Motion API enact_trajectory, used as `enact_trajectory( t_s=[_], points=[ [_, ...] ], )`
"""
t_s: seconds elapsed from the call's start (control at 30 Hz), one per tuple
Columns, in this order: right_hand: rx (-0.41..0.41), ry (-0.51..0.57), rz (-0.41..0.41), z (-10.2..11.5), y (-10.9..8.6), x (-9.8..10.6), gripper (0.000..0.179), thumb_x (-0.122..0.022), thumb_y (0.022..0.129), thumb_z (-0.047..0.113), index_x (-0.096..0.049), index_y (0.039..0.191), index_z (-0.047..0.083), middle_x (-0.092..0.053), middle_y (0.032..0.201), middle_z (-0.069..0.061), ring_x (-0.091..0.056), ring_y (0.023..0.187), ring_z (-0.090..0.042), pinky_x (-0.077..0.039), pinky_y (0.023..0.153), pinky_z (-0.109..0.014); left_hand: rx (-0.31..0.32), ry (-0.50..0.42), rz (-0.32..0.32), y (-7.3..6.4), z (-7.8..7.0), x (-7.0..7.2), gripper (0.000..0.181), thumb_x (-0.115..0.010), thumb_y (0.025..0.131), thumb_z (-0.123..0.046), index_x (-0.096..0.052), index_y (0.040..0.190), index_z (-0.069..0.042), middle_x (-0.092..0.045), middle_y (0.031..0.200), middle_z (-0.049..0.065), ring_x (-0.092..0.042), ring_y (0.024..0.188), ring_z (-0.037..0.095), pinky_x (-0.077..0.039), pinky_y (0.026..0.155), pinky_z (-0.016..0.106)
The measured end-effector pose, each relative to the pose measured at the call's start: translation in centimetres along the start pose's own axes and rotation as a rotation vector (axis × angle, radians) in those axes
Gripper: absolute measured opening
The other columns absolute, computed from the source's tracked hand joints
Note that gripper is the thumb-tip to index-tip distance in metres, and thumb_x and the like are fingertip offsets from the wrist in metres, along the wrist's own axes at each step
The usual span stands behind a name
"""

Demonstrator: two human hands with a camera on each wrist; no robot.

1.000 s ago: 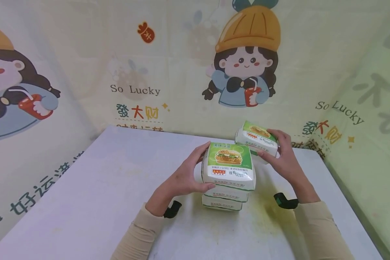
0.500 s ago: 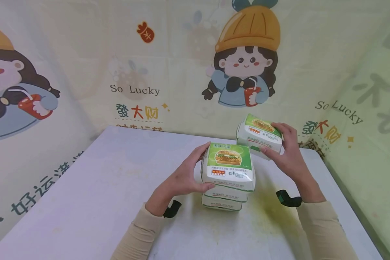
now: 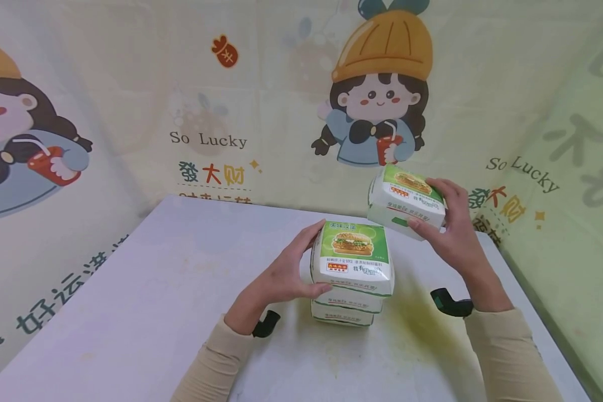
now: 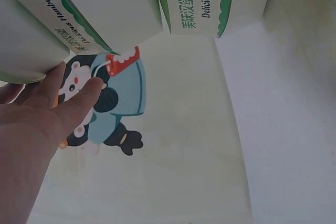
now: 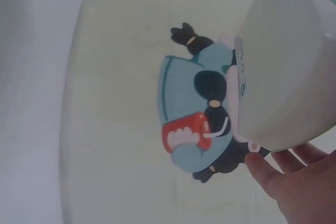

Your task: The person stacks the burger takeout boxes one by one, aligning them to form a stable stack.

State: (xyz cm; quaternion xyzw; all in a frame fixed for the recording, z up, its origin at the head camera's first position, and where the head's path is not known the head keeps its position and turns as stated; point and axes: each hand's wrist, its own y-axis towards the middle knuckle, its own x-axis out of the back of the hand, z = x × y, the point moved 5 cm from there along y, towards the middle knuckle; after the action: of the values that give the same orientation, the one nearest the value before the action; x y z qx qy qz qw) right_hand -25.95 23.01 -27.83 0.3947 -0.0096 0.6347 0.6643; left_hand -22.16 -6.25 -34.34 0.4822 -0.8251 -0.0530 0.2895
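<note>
In the head view a stack of three hamburger boxes [image 3: 352, 273] stands on the white table [image 3: 156, 301]. My left hand [image 3: 286, 271] grips the top box by its left side, thumb at the front and fingers behind. The left wrist view shows my left hand [image 4: 47, 108] beside the printed boxes [image 4: 207, 3]. Behind and to the right of the stack, my right hand [image 3: 447, 229] holds another hamburger box [image 3: 407, 198], tilted and lifted above the table. In the right wrist view, my right hand [image 5: 294, 182] has its fingertips at this box's edge [image 5: 289, 77].
A patterned cloth backdrop [image 3: 281, 111] rises behind and along both sides of the table. A yellowish stain [image 3: 422, 318] marks the tabletop right of the stack. Dark straps [image 3: 449, 303] show at both wrists.
My right hand has raised its hamburger box from behind the stack, moving it up and slightly right. My left hand and the stack have stayed in place.
</note>
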Motion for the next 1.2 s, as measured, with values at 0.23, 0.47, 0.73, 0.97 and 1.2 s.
enact_trajectory(
  t_s=[0.23, 0.47, 0.73, 0.97, 1.2],
  points=[
    [0.055, 0.004, 0.002, 2.0, -0.2, 0.0, 0.079, -0.075, 0.084, 0.018, -0.035, 0.151, 0.031, -0.022, 0.155, 0.004, -0.037, 0.124, -0.022, -0.047, 0.085, -0.007, -0.005, 0.005, -0.002, 0.0, 0.0, 0.0, 0.108, -0.083, 0.073, -0.016, -0.017, 0.157, -0.028, -0.031, 0.155, -0.008, -0.036, 0.140, 0.013, -0.034, 0.115, 0.050],
    [0.116, 0.007, 0.040, 3.7, -0.6, -0.6, 0.079, -0.074, 0.083, 0.014, -0.036, 0.151, 0.030, -0.024, 0.155, 0.004, -0.035, 0.126, -0.017, -0.049, 0.084, -0.008, -0.015, 0.020, -0.003, 0.0, -0.1, 0.1, 0.108, -0.083, 0.073, -0.016, -0.016, 0.157, -0.028, -0.031, 0.155, -0.008, -0.036, 0.139, 0.013, -0.035, 0.115, 0.050],
    [0.140, 0.002, 0.115, 5.2, -1.3, -1.4, 0.083, -0.075, 0.079, 0.008, -0.037, 0.151, 0.025, -0.023, 0.155, -0.001, -0.033, 0.129, -0.022, -0.045, 0.084, -0.004, -0.034, 0.004, 0.005, 0.0, 0.0, 0.0, 0.106, -0.082, 0.075, -0.016, -0.017, 0.157, -0.029, -0.032, 0.155, -0.007, -0.037, 0.138, 0.014, -0.037, 0.114, 0.048],
    [0.157, 0.001, 0.164, 6.0, -1.8, -1.8, 0.086, -0.077, 0.077, 0.007, -0.037, 0.151, 0.027, -0.022, 0.154, -0.001, -0.037, 0.125, -0.021, -0.047, 0.084, -0.006, -0.024, 0.002, 0.007, 0.1, 0.1, 0.0, 0.104, -0.081, 0.076, -0.018, -0.017, 0.157, -0.032, -0.031, 0.154, -0.010, -0.036, 0.140, 0.011, -0.037, 0.115, 0.047],
    [0.166, 0.003, 0.210, 6.6, -2.3, -2.2, 0.089, -0.078, 0.075, 0.010, -0.035, 0.151, 0.028, -0.016, 0.157, 0.002, -0.036, 0.128, -0.022, -0.048, 0.084, -0.007, -0.026, -0.008, 0.001, 0.0, 0.0, 0.1, 0.104, -0.082, 0.077, -0.021, -0.016, 0.157, -0.034, -0.030, 0.155, -0.012, -0.035, 0.141, 0.011, -0.036, 0.115, 0.048]
  ],
)
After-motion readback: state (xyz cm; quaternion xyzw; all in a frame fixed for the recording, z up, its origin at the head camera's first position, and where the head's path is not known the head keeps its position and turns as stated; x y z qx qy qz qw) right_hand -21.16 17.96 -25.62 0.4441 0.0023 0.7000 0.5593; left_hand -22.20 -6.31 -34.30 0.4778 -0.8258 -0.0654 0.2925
